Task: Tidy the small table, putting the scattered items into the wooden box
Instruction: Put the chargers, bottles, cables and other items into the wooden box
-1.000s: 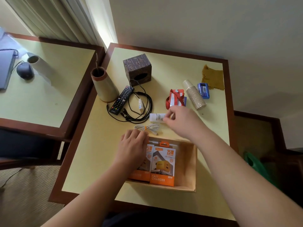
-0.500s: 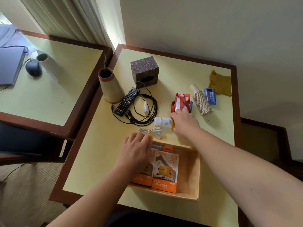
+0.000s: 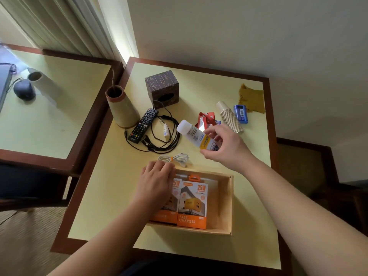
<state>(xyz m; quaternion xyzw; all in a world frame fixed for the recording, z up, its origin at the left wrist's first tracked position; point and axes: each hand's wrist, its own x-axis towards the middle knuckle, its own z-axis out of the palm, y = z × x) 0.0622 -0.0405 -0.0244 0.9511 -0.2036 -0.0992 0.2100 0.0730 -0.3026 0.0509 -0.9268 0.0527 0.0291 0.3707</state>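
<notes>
Holding white tube (image 3: 194, 136) aloft, right hand (image 3: 225, 148), cables (image 3: 159, 140) nearby

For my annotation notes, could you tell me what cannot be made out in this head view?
- Left charger box: its front is mostly covered by the left hand.
- White tube in the right hand: label print too small to read.
- Laptop: cut off by the left frame edge.

- Two bare forearms enter from the bottom edge, with no sleeve, cuff or glove on either.
- The left hand (image 3: 156, 181) wears no ring, watch or wristband on the parts that show.
- The right hand (image 3: 225, 145) is likewise unadorned, its wrist uncovered.
- The fingernails that show are short and unpainted.
- Upper arms and clothing lie outside the view.
</notes>
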